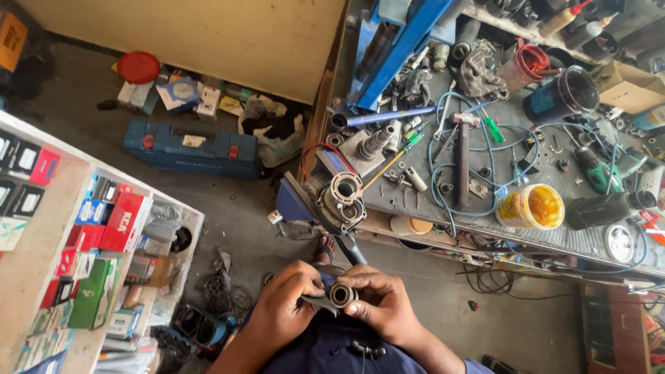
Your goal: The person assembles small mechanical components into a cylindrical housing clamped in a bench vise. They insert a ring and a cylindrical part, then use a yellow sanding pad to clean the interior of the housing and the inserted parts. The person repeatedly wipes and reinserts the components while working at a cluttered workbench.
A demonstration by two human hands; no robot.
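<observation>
Both hands met at lap. Right hand (382, 303) pinched small metal cylinder (341, 295) between fingertips, open bore facing up toward camera. Left hand (282, 308) clenched dark flat piece (315, 302) touching cylinder's left side.

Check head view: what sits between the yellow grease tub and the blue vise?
Head view: looped blue cable and small metal parts on the bench, between yellow grease tub and blue vise.

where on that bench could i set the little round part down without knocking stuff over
Little bare room. The clearest patch on the bench is its near edge strip, right of the yellow tub, under the black tool body. A smaller gap lies between the hammer and the tub, though blue cable loops through it. The far side is crowded. Both hands hold the round part.
</observation>
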